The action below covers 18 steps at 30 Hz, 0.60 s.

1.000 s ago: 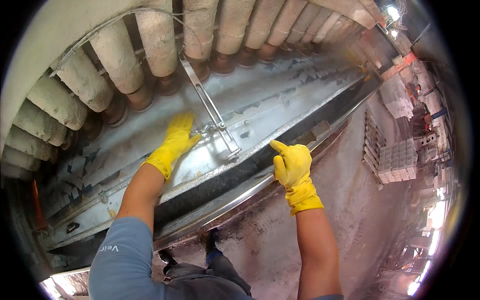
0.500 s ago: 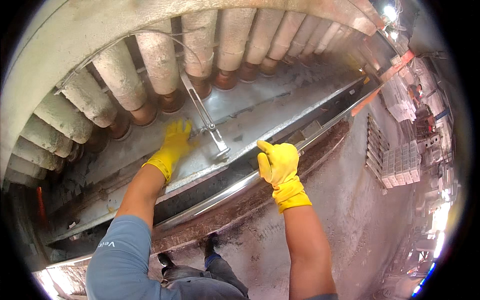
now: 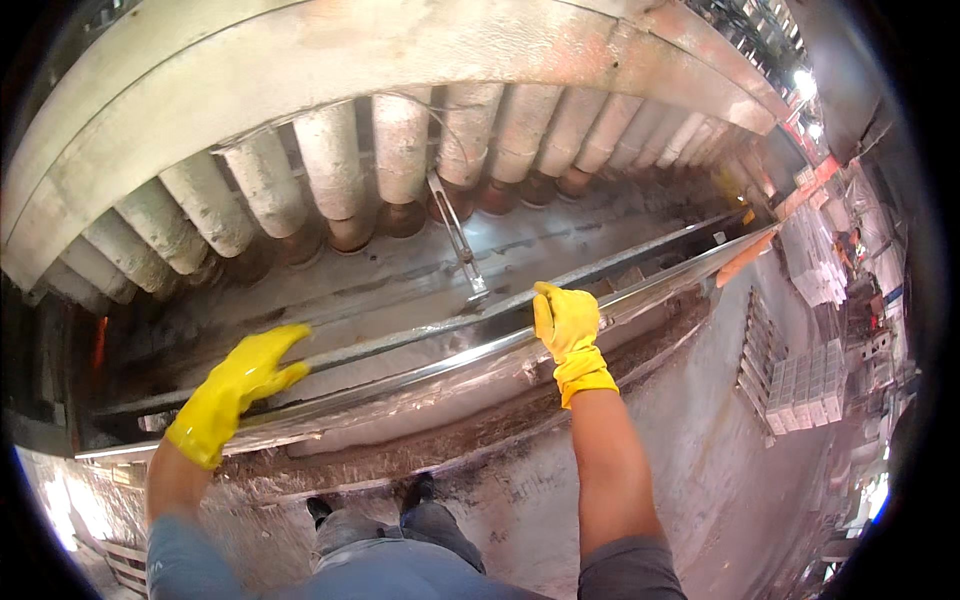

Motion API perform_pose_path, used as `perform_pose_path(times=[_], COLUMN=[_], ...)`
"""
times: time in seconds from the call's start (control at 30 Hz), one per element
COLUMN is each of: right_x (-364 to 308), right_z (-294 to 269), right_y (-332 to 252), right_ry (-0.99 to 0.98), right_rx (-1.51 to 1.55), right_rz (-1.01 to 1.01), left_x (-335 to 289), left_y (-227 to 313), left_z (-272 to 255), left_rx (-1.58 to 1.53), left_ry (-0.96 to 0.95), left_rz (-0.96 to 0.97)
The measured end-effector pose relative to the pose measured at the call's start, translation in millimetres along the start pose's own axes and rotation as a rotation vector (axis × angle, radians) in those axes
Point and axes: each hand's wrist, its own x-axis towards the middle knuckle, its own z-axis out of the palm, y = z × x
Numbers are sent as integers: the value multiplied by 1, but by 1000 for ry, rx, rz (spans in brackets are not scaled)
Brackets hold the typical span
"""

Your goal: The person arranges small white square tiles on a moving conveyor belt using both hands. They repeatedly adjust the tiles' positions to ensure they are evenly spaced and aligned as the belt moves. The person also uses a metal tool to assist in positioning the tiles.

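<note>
A yellow rubber glove covers my left hand (image 3: 238, 390), which hovers over the near edge of the long metal trough (image 3: 330, 285) with thumb and fingers apart and nothing in it. My right hand (image 3: 568, 322), gloved the same way, is curled closed by the bright metal rail (image 3: 480, 352) along the trough's front. Whatever its fingers hold, if anything, is hidden. Between the hands and farther off, a slotted metal bar (image 3: 458, 240) with a small foot leans from the pipes down to the grey metal plate.
A row of thick, dusty pipes (image 3: 330, 165) stands behind the trough beneath a broad pale beam (image 3: 330, 60). Stacked pale blocks (image 3: 806, 385) and a wooden pallet (image 3: 760, 350) stand on the floor to the right. A person (image 3: 850, 245) is partly visible at the far right.
My left hand has drawn back from the plate toward the near left edge. The right hand stays closed by the rail. The view has shifted, showing more of the beam.
</note>
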Motion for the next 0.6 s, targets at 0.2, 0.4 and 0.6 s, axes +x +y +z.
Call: perform_pose_path(times=[0.2, 0.4, 0.6], right_x=[16, 38, 36], right_z=[-31, -19, 12], right_y=[-22, -61, -159], right_ry=[-190, -227, -236], right_rx=[-6, -11, 22], right_rz=[131, 225, 223], left_x=[-186, -328, -302], left_y=[-36, -225, -218], left_z=[-14, -5, -51], left_rx=[-133, 95, 71], left_ry=[406, 759, 442], left_rz=[-563, -802, -916])
